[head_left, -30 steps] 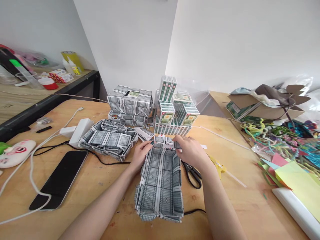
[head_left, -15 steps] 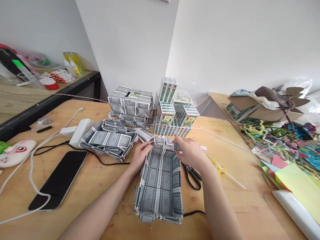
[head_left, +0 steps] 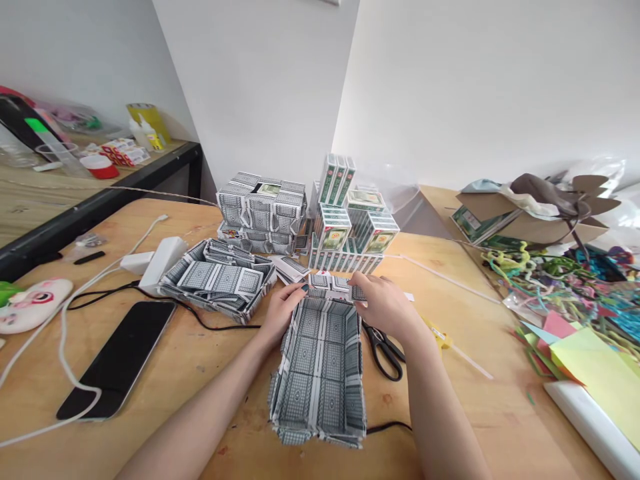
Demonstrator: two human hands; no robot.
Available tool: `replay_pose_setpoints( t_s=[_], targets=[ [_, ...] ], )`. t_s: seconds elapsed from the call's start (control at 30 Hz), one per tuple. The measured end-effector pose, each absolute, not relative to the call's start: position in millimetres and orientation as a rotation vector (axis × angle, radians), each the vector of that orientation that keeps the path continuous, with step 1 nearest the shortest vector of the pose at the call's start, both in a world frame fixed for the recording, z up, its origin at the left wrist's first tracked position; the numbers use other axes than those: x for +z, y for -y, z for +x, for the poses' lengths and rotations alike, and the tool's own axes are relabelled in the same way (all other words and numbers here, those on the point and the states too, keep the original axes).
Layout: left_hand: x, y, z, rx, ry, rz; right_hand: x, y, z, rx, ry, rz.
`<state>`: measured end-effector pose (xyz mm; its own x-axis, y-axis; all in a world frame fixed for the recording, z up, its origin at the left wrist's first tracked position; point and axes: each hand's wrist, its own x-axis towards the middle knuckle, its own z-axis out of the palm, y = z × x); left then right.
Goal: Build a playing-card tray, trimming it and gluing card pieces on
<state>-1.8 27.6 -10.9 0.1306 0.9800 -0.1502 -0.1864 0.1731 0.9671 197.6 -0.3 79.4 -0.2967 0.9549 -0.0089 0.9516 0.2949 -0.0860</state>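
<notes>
An open box made of folded playing cards (head_left: 313,373), grey-patterned backs showing, lies lengthwise in front of me. Along its far end runs a strip of folded playing cards (head_left: 330,283); whether it is fastened to the box I cannot tell. My left hand (head_left: 284,312) pinches the strip's left end, at the box's far left corner. Closed on the right end is my right hand (head_left: 384,303), thumb toward me, its other fingertips partly hidden. Loose cards (head_left: 290,269) lie just beyond my left hand. Black-handled scissors (head_left: 385,353) rest beside the box, under my right forearm.
Left of the box stand a second card tray (head_left: 215,280), a phone (head_left: 120,360), a power strip (head_left: 163,263) and cables. Behind are a card-built block (head_left: 263,210) and stacked card packs (head_left: 345,230). A yellow glue gun (head_left: 437,335) and coloured paper (head_left: 590,353) lie right.
My right hand has shifted very slightly to the right at the strip's end. My left hand and the box look the same.
</notes>
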Motion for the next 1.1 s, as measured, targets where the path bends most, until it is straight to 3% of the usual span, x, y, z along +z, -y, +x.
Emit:
replay_pose_setpoints(
  t_s=[1.1],
  targets=[
    [-12.5, -27.5, -2.6, 1.106, -1.055, 0.979, 77.1, 0.2, 190.3, -0.026, 2.590, -1.780]
  ],
)
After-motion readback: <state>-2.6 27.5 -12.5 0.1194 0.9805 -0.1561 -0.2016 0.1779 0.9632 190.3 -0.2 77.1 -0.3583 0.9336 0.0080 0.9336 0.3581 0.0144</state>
